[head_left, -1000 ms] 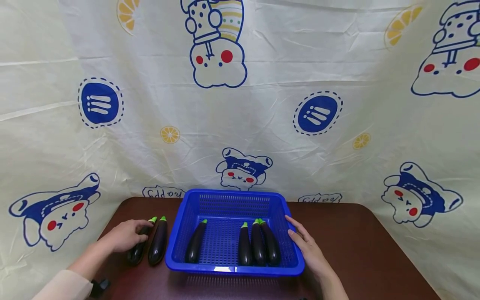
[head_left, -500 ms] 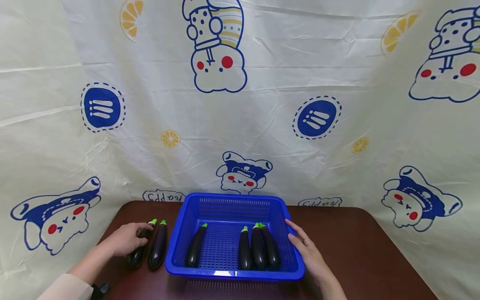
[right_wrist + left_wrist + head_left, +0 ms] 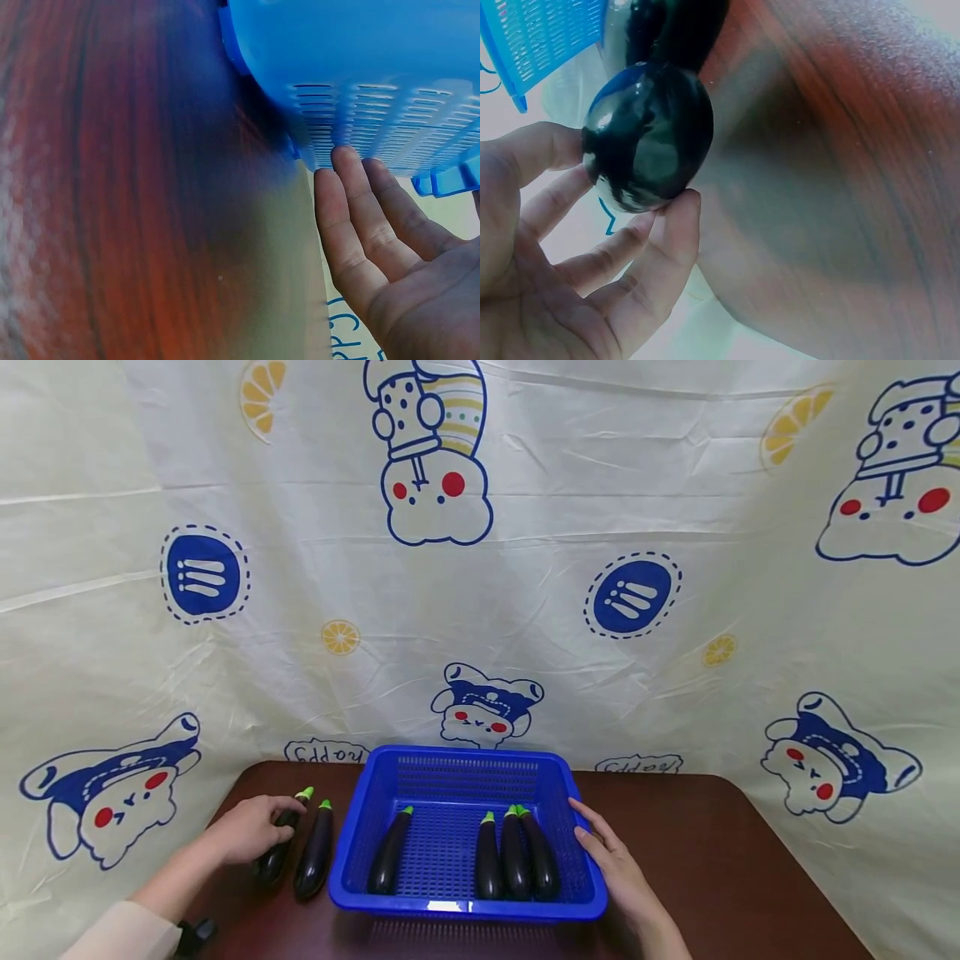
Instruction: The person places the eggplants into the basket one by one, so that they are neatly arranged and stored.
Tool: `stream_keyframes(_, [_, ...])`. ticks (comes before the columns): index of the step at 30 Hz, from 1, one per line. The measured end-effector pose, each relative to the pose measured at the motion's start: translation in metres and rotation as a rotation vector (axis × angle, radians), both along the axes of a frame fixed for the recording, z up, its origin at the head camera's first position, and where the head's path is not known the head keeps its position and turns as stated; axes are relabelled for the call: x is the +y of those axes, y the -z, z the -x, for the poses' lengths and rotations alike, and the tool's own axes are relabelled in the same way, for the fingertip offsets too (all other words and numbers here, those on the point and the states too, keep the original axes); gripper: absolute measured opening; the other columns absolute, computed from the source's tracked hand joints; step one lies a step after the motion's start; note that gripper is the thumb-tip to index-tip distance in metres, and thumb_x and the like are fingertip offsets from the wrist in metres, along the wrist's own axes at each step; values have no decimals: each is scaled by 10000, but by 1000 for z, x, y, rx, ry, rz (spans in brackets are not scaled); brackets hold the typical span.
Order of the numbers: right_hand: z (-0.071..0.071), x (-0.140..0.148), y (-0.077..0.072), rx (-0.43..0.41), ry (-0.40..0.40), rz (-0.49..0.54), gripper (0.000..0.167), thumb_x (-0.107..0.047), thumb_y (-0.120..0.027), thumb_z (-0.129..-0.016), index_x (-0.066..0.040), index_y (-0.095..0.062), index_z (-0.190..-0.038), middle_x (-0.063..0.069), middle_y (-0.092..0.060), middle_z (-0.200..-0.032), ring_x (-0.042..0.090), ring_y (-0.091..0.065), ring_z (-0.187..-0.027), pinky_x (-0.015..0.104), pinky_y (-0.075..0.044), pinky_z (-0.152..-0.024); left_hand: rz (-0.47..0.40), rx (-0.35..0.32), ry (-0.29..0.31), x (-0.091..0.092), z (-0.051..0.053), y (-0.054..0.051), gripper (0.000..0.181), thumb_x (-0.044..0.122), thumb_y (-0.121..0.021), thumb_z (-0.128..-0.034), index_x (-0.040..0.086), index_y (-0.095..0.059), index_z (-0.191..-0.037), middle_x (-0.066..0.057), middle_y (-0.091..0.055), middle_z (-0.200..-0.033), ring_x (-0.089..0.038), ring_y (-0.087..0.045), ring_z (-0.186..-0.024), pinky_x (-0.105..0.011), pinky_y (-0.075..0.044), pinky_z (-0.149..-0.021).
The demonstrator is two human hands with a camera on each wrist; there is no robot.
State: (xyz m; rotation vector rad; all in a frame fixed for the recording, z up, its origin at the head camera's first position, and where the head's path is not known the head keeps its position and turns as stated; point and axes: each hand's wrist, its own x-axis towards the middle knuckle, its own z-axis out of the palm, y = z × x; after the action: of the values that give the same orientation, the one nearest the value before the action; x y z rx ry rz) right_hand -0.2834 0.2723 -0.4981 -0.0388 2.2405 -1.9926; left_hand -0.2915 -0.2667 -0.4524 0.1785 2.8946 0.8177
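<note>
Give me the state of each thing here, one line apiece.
Blue basket: upright, open-topped
Right hand: touching its side
Four eggplants: lying inside it
Leftmost eggplant: gripped
Left hand: gripping it
Loose eggplant: lying on the table, untouched
Patterned cloth: hanging, creased

Soft, even light fills the head view, the hanging cloth (image 3: 555, 468) pale, the eggplants (image 3: 314, 856) glinting. Up close at the left wrist, a blurry shadow crosses the bench (image 3: 870, 225), glare whitening one corner; the right-wrist view looks hazy too.
</note>
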Motion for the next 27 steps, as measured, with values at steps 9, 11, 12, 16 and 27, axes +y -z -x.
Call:
stream_keyframes(9, [0, 2, 0, 5, -22, 30, 509, -396, -500, -1081, -333, -399, -1576, 183, -433, -1595, 334, -636, -1219, 415, -581, -877, 31, 29, 15, 5, 2, -11, 347, 123, -701, -927, 94, -704, -1273, -86, -622, -891, -194, -561, -662, -362, -447, -636])
stream_keyframes(11, [-1, 2, 0, 6, -22, 33, 507, -390, -498, -1082, -330, -400, -1576, 188, -431, -1595, 339, -639, -1213, 432, -583, -877, 46, 36, 22, 6, 3, -13, 347, 123, -702, -924, 93, -706, -1270, -105, -653, -947, -205, -572, -723, -369, -450, -668])
stream_keyframes(12, [-1, 2, 0, 5, -21, 33, 505, -389, -497, -1083, -333, -401, -1575, 190, -432, -1593, 342, -641, -1209, 442, -585, -878, 51, 38, 25, 7, 3, -15, 348, 121, -702, -922, 90, -706, -1269, -116, -666, -975, -209, -578, -744, -372, -454, -677])
stream_keyframes(16, [0, 2, 1, 8, -14, 24, 498, -391, -498, -1081, -339, -409, -1569, 198, -440, -1586, 349, -651, -1192, 472, -588, -879, 36, 27, 16, 10, 2, -18, 357, 104, -690, -927, 78, -696, -1283, -174, -676, -1058, -212, -593, -687, -369, -466, -633])
stream_keyframes(27, [0, 0, 1, 3, -10, 7, 495, -411, -506, -1076, -359, -419, -1560, 162, -455, -1578, 324, -648, -1197, 413, -586, -871, 22, 25, 17, 14, 0, -27, 353, 97, -677, -929, 79, -693, -1282, -90, -614, -853, -180, -553, -514, -359, -471, -548])
